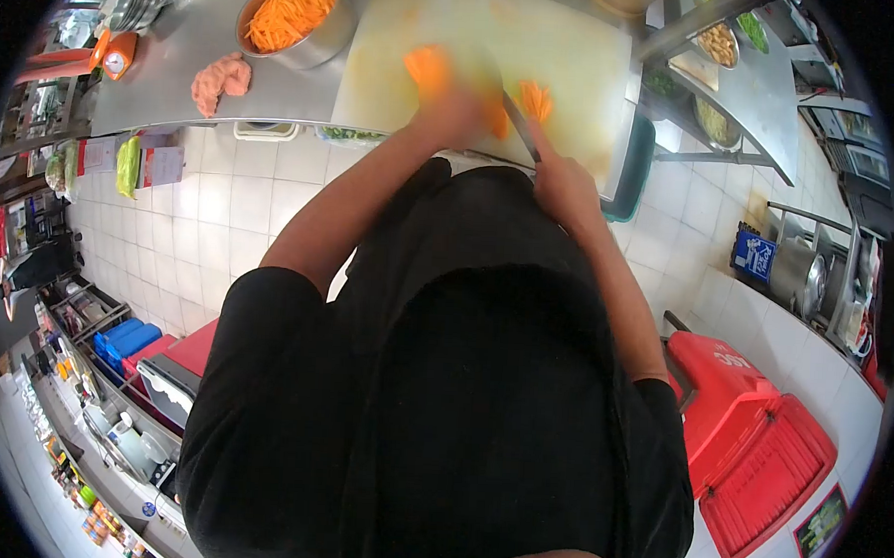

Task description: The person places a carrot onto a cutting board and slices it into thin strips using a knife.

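Note:
My right hand [569,192] grips a kitchen knife [519,129] by its handle, with the blade angled down over the white cutting board [398,28]. Motion blurs my left hand [456,117], which is low over the board just left of the blade; its fingers cannot be made out. Orange carrot pieces [429,69] lie beyond that hand, and more orange shows between it and the knife. To the right of the blade rests a small bunch of cut carrot sticks [536,101].
A metal pot [323,42] full of carrot strips stands left of the board. Further left are a crumpled pink cloth [219,82] and an orange scale [117,57]. A green bin [631,172] sits below the board's right edge. Behind me on the right is a red bin [716,391].

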`<state>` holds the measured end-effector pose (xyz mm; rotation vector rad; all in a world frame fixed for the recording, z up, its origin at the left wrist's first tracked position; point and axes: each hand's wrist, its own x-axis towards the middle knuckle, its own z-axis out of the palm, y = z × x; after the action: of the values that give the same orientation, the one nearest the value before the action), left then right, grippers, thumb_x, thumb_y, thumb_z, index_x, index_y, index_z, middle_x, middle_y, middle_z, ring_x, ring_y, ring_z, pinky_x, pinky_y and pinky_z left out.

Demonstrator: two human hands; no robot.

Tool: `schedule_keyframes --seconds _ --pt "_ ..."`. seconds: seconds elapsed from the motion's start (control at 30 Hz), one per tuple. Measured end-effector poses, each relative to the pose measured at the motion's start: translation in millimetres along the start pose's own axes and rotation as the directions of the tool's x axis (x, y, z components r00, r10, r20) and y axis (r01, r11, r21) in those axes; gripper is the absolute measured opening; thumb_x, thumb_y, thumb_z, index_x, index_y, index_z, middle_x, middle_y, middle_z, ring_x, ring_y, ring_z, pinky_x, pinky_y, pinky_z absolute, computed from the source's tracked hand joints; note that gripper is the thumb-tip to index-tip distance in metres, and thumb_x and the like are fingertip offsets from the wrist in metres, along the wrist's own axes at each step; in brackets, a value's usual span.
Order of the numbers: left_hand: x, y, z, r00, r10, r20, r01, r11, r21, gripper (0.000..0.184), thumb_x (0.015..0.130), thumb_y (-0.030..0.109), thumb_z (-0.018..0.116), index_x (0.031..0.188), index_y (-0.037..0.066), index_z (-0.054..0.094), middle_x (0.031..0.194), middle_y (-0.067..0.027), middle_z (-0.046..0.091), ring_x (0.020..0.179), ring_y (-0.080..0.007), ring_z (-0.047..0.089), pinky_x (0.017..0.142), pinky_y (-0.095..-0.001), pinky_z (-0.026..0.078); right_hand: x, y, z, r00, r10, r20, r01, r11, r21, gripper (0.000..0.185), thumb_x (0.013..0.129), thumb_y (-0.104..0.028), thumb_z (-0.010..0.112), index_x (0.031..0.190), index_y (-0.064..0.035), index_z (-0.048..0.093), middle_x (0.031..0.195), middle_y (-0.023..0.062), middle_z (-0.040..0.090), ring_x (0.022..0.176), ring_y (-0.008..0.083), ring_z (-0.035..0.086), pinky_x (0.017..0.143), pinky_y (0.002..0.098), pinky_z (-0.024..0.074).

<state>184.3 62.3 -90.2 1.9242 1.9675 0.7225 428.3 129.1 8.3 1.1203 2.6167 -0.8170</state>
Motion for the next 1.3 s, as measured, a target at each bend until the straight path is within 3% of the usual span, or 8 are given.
schedule_keyframes --seconds 0.13,0.37,0.53,0.63,0.73,0.83,0.93,1.3 --pt "-2 2 -1 0.999 -0.008 -0.038 0.007 1.0 -0.026 0.016 0.087 0.011 0.065 0.101 0.008 0.071 0.1 -0.0172 0.062 0.099 -0.0384 0.063 0.088 -0.0475 0.053 4 -4 -6 0.999 -0.002 0.046 0.007 0.995 -0.097 0.079 0.089 -0.003 0.054 0.16 -0.0282 0.028 0.092 0.0279 0.072 0.088 0.0453 0.071 0.078 0.0575 0.0542" --pt "2 -1 1 0.996 0.055 -0.073 -0.057 0.998 -0.013 0.013 0.087 0.01 0.064 0.099 0.008 0.07 0.098 -0.017 0.061 0.096 -0.0391 0.063 0.085 -0.0482 0.054 19 -4 16 0.998 0.025 0.058 -0.019 0.994 -0.108 0.085 0.089 -0.005 0.055 0.163 -0.0296 0.023 0.095 0.027 0.072 0.088 0.0417 0.073 0.079 0.0548 0.056" --pt "6 -2 -2 0.997 0.013 -0.072 -0.013 1.0 0.0 0.013 0.086 0.009 0.063 0.093 0.007 0.073 0.098 -0.0169 0.063 0.095 -0.0368 0.065 0.085 -0.0468 0.055 17 -15 -3 0.998 0.001 0.059 0.01 0.985 -0.172 0.086 0.089 -0.006 0.056 0.164 -0.0302 0.022 0.094 0.0258 0.073 0.087 0.0407 0.073 0.078 0.0536 0.0567" --pt "2 1 0 0.997 0.001 -0.077 -0.001 1.0 -0.007 0.012 0.086 0.01 0.063 0.093 0.007 0.073 0.097 -0.0173 0.063 0.094 -0.0371 0.065 0.085 -0.0472 0.055 5 -18 -3 0.997 -0.081 -0.016 0.078 0.983 -0.165 0.084 0.086 -0.001 0.053 0.161 -0.0284 0.029 0.083 0.0265 0.07 0.078 0.0445 0.07 0.072 0.0569 0.0528" --pt "7 0 -2 0.996 0.022 -0.089 -0.023 1.0 -0.016 0.011 0.086 0.01 0.063 0.092 0.006 0.072 0.097 -0.0175 0.064 0.094 -0.0377 0.065 0.085 -0.0477 0.054 4 -24 -10 0.998 -0.024 0.061 0.037 0.975 -0.221 0.085 0.089 -0.006 0.056 0.164 -0.0293 0.022 0.092 0.0256 0.072 0.085 0.0399 0.073 0.076 0.0528 0.0571" --pt "5 -2 0 0.997 0.024 -0.067 -0.027 0.999 -0.035 0.012 0.086 0.009 0.062 0.095 0.007 0.07 0.097 -0.0184 0.064 0.094 -0.0396 0.065 0.085 -0.0492 0.054 1 -29 -13 0.996 0.001 0.093 0.02 0.976 -0.216 0.085 0.089 -0.005 0.056 0.164 -0.0293 0.022 0.09 0.0255 0.072 0.084 0.0407 0.073 0.076 0.0536 0.0569" --pt "6 -4 3 0.999 0.022 -0.037 -0.024 0.999 -0.029 0.013 0.086 0.009 0.062 0.096 0.008 0.07 0.097 -0.0187 0.063 0.094 -0.0402 0.064 0.086 -0.0496 0.054 17 -12 21 1.0 0.006 0.016 -0.003 0.991 -0.137 0.086 0.089 -0.005 0.056 0.163 -0.0299 0.022 0.089 0.0254 0.072 0.083 0.0418 0.073 0.076 0.0546 0.0566" --pt "11 -5 3 0.995 0.015 -0.099 -0.025 0.995 -0.1 0.014 0.087 0.009 0.063 0.098 0.008 0.072 0.102 -0.0189 0.064 0.099 -0.0403 0.065 0.089 -0.049 0.054 -2 -26 -5 1.0 -0.001 0.03 0.006 0.987 -0.161 0.089 0.085 -0.002 0.057 0.163 -0.0303 0.024 0.086 0.0253 0.071 0.082 0.0442 0.071 0.074 0.0557 0.0543"
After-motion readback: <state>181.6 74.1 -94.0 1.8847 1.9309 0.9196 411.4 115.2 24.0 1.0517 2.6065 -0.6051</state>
